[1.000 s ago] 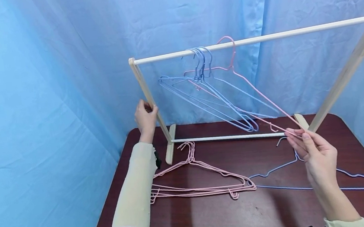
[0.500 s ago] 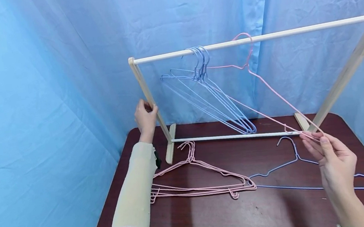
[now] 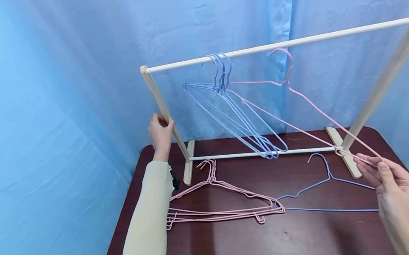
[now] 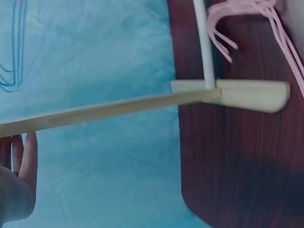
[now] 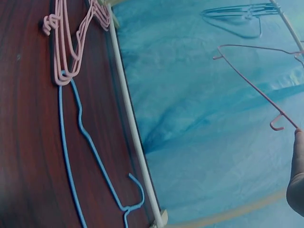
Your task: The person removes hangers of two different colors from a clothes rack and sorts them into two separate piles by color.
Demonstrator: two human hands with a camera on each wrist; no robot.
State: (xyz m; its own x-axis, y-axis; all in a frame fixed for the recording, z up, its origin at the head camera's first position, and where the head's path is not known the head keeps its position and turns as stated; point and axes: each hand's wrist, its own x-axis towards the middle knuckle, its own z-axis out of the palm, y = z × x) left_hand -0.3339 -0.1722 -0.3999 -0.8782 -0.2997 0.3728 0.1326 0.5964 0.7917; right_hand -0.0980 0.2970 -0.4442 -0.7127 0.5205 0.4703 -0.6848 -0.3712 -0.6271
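My left hand (image 3: 161, 134) grips the left wooden post (image 3: 164, 107) of a small clothes rack; in the left wrist view its fingers (image 4: 29, 156) lie against the post. My right hand (image 3: 397, 189) pinches the lower corner of a pink wire hanger (image 3: 318, 110) between thumb and fingers. That hanger slants up to the left, and its hook shows just under the white top rail (image 3: 330, 36), apart from it. Several blue hangers (image 3: 230, 103) hang together from the rail toward the left. In the right wrist view, the pink hanger (image 5: 256, 89) stretches away from the fingertips.
Several pink hangers (image 3: 233, 212) lie stacked on the dark red table (image 3: 256, 248). One blue hanger (image 3: 324, 210) lies to their right, its left corner at the stack. A lower white bar (image 3: 238, 155) joins the rack's feet. Blue curtains (image 3: 56, 119) surround the table.
My right hand has moved right and slightly down, drawing the pink hanger away from the blue ones. Its hook has gone from over the rail to below it. The left hand keeps its grip.
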